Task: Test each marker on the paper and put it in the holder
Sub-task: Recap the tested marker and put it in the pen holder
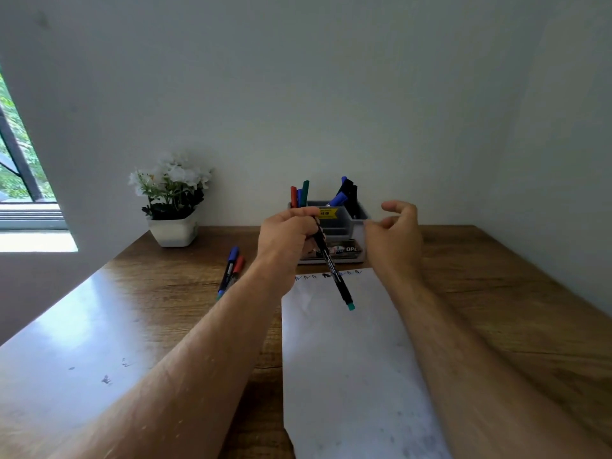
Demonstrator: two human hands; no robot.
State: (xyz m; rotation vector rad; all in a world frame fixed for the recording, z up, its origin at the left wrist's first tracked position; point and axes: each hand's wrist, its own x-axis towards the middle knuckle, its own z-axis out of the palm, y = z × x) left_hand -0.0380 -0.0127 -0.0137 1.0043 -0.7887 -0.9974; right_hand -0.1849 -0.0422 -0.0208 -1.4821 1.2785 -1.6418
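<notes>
While the left hand (pixel 287 235) grips a black-barrelled marker (pixel 332 264) near its upper end, fingers curled round it, the barrel slants down and to the right, its green end (pixel 351 306) hanging above the top part of the paper (pixel 344 352) without touching it. Whether that green end is a cap or the butt cannot be told. The right hand (pixel 394 228) hovers just to the right, fingers loosely curled and apart, holding nothing.

The holder (pixel 359 223), a grey compartmented box, stands straight beyond both hands against the wall, with the gripped end of the marker already close in front of its left side. The left hand is nearer the left compartment, where red, blue and green markers (pixel 299 193) stand upright; the right hand is nearer the right compartment with its blue and black ones (pixel 346 192). A short lift forward would likely bring the marker over the rim.

A row of small test scribbles (pixel 328 276) runs along the paper's far edge. Two more markers (pixel 231 268), blue-capped and red-capped, lie on the wooden desk (pixel 496 293) to the left of the left wrist, apparently still untested.

A yellow sticker (pixel 326 213) on the holder reads "49.00"; the lower label (pixel 344 250) shows letters like "OPL", the rest hidden. A potted white flower (pixel 172 200) sits far left.
</notes>
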